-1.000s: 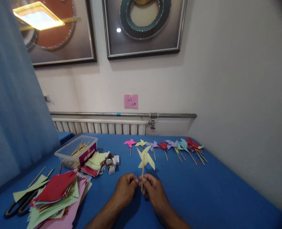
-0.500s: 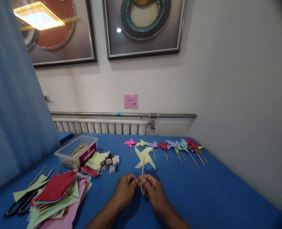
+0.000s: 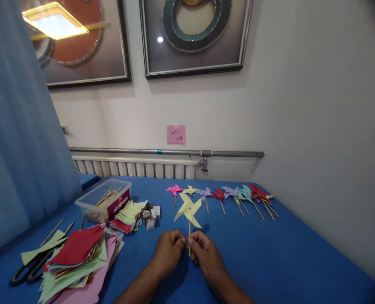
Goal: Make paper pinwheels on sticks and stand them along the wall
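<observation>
Yellow paper pinwheel (image 3: 189, 210) stands upright on its thin wooden stick (image 3: 189, 230), above the middle of the blue surface (image 3: 285, 261) near its front edge. My left grip (image 3: 167, 250) and my right grip (image 3: 203, 252) are both clamped on the lower part of that stick, fingertips pinching it from either side, hands almost touching. Along the far edge lies a row of pinwheels (image 3: 228, 193) in pink, yellow, purple, red and teal. Towards the far left corner sits a clear plastic box (image 3: 102, 202) with sticks in it. Just beside it are a small stack of paper squares (image 3: 128, 213) and some small white boxes (image 3: 151, 213). At the near left corner a bigger heap of coloured paper (image 3: 76, 259) lies partly over a pair of scissors (image 3: 28, 270).
</observation>
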Demonstrator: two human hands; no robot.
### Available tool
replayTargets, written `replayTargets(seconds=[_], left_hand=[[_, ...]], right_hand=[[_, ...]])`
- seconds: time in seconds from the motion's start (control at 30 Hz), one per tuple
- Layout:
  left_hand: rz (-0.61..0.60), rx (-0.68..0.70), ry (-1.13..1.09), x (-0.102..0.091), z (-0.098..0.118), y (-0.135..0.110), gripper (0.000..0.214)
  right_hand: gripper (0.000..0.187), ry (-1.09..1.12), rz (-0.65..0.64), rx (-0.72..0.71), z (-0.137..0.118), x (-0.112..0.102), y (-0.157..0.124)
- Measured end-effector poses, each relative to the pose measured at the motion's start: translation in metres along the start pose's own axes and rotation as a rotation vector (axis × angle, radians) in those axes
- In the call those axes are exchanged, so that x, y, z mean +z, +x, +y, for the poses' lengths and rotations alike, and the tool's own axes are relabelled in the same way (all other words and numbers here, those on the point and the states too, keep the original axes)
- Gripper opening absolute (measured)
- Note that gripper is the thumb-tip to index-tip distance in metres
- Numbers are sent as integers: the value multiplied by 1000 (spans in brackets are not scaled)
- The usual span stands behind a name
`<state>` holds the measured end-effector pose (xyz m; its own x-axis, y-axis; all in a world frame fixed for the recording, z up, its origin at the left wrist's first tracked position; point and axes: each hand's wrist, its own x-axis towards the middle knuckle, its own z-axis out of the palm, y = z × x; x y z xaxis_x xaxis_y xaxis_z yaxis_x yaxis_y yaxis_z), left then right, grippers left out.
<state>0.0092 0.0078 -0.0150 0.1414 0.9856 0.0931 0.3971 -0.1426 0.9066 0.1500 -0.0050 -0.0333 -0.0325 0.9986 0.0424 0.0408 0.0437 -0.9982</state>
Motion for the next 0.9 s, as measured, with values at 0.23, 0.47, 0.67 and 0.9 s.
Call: replayTargets(seconds=[0.23, 0.47, 0.67, 0.9], left_hand=[[-15, -8, 2, 0, -2, 2, 18], [-18, -56, -132, 2, -1, 2, 19], [-34, -156, -500, 4, 2, 6, 27], [-26, -161, -614, 2, 7, 3, 26]], right_hand=[[27, 15, 8, -20, 1, 0, -1], [26, -30, 5, -7, -2, 1, -1], [23, -71, -61, -70, 2, 0, -3], [21, -110, -87, -98, 2, -1, -6]])
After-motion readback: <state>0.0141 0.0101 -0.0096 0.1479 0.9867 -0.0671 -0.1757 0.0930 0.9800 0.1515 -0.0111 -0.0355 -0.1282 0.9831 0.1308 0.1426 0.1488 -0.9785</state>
